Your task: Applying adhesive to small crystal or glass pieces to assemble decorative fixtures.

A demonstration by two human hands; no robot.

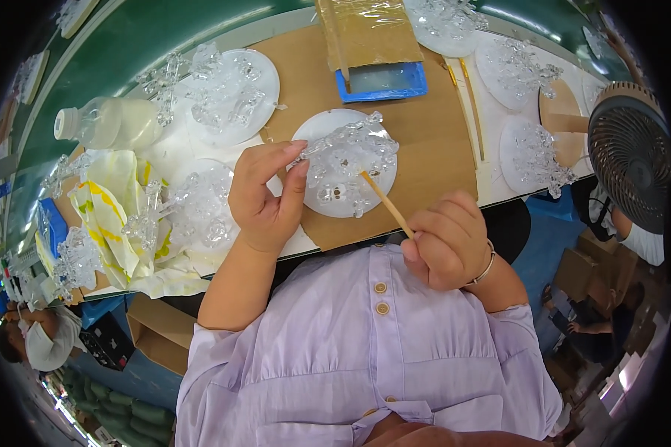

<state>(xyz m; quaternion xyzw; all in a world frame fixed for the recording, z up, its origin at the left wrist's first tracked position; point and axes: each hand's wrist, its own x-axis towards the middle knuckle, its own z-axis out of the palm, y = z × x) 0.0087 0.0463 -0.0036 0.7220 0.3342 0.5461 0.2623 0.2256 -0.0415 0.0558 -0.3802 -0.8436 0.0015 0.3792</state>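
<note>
Between thumb and fingers, my left hand [268, 195] pinches the left end of a clear plastic branched piece [354, 145]. That piece lies over a round white disc [328, 206] on the brown cardboard sheet. My right hand [447, 240] is closed around a thin wooden stick [388, 200], whose far tip points at the clear piece; whether it touches is too fine to tell. Just beyond the disc stands a blue tray [384, 94] of cloudy liquid, partly covered by a taped cardboard flap [373, 33] with a long-handled brush [338, 41] lying across it.
More white discs with clear pieces [231, 89] stand left and right. A plastic bottle [112, 123] and a yellow-white crumpled cloth [115, 216] lie at left. Two slim brushes [473, 112] rest on the cardboard's right. A fan [630, 156] stands at far right. Other people work nearby.
</note>
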